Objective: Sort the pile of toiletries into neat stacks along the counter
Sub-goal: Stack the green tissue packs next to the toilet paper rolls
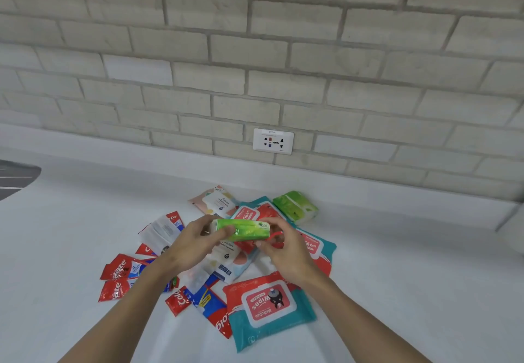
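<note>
Middle of pile (pixel 224 260) was hidden under both hands; labels there unreadable. Dark object (pixel 14 177) at left edge was cut off, unidentifiable. Green pack (pixel 241 230): glossy, oblong, held level above pile, off counter (pixel 71 235). Left hand (pixel 195 245) gripped its left end, thumb across front; right hand (pixel 286 249) pinched right end. Second green pack (pixel 295 206) sat at pile's far right; teal wipes (pixel 266 306) near, red sachets (pixel 119 270) left.

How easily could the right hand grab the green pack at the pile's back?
Probably not yet: the right hand and left hand both grip a second green pack. The rear green pack lies uncovered.
</note>
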A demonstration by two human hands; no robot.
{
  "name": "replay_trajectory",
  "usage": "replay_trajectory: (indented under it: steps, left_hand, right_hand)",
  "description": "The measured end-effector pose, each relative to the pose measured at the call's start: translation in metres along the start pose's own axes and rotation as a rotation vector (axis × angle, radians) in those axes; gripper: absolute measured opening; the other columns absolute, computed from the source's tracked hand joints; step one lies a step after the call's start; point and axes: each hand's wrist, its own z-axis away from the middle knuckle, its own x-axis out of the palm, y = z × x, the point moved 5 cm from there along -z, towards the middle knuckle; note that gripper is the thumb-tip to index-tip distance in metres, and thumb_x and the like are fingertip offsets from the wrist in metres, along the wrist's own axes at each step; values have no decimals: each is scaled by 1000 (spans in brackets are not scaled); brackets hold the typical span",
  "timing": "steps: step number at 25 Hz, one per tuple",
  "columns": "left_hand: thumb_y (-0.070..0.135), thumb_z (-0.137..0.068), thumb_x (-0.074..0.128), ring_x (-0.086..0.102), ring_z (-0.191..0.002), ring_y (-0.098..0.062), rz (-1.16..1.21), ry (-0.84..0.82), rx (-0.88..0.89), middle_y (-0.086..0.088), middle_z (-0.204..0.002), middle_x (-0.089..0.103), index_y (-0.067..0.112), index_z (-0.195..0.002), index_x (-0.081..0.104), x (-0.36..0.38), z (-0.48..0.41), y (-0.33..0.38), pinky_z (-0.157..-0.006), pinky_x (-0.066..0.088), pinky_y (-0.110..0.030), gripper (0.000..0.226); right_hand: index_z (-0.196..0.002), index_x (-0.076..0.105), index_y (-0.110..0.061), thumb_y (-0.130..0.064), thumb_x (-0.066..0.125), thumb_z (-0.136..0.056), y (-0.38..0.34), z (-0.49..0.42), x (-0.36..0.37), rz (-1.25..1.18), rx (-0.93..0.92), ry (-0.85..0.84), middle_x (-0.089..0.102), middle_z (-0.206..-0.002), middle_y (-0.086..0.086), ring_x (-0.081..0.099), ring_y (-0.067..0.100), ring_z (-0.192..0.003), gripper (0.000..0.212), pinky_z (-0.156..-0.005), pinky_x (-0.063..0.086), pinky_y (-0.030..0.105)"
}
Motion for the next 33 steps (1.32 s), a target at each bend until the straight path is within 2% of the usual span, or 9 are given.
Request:
replay_trajectory:
  steps: [4, 7, 12, 14, 17, 22, 26, 30, 33]
  left_hand:
    - [87, -63, 42, 68, -90, -22, 85, -148, -59, 4, -98, 72, 32, -111, 64, 26, -5, 16, -82, 57, -40, 77]
    - [83, -74, 41, 68, -96, -21, 153, -286, -56, 6, -107, 72, 35, -116, 63, 49, -10, 29, -83, 54, -36, 67]
    - [31, -90, 64, 69, -92, -23, 197, -209, 65, -7, -108, 70, 23, -112, 66, 91, -24, 58, -81, 59, -43, 23]
    - [27, -89, 64, 69, -92, -28, 211, -194, 107, -14, -106, 69, 20, -111, 67, 109, -31, 67, -75, 60, -40, 23]
    - [26, -90, 64, 70, -87, -26, 215, -192, 146, -14, -99, 69, 17, -109, 68, 138, -37, 88, -70, 60, -33, 21]
    - [23, -87, 67, 67, -82, -26, 241, -222, 147, -21, -100, 65, 10, -111, 65, 201, -58, 116, -65, 60, -36, 27]
    - [13, -85, 69, 61, -72, -16, 285, -184, 158, -7, -86, 59, 15, -100, 63, 257, -73, 145, -62, 58, -27, 17]
    - [16, -84, 72, 63, -72, -13, 327, -202, 162, -1, -85, 63, 17, -101, 66, 311, -92, 171, -71, 57, -32, 18]
    - [22, -83, 74, 70, -86, -15, 301, -243, 195, 1, -93, 70, 21, -104, 67, 348, -105, 191, -83, 57, -38, 22]
  right_hand:
    - [-123, 51, -35, -34, 67, -87, 12, 6, -27, 21, 31, 84, 55, -121, -16, 56, 4, -109, 39, -89, 55, 27]
    - [-115, 56, -29, -29, 65, -90, 23, 10, -50, -129, 46, 111, 63, -116, -8, 62, 11, -107, 26, -83, 57, 25]
    - [-108, 56, -18, -16, 58, -95, 37, 22, -96, -316, 110, 180, 63, -107, 5, 68, 6, -83, 13, -78, 59, 44]
    - [-110, 55, -17, -17, 58, -95, 45, 27, -116, -364, 137, 201, 62, -106, 7, 68, 12, -84, 16, -78, 59, 48]
    - [-115, 55, -14, -18, 61, -93, 58, 36, -147, -422, 165, 235, 64, -108, 9, 70, 19, -88, 23, -72, 61, 45]
    - [-115, 57, -17, -19, 64, -92, 79, 52, -211, -419, 172, 296, 67, -104, 6, 69, 20, -93, 24, -74, 61, 44]
    - [-116, 58, -20, -26, 61, -93, 106, 64, -266, -416, 246, 330, 65, -110, 9, 70, 23, -97, 23, -76, 60, 42]
    - [-120, 56, -21, -37, 51, -98, 131, 78, -320, -490, 406, 349, 63, -117, 8, 69, 26, -92, 27, -81, 59, 45]
    - [-118, 53, -31, -52, 49, -95, 146, 86, -360, -589, 515, 329, 57, -121, 13, 67, 38, -99, 31, -84, 58, 49]
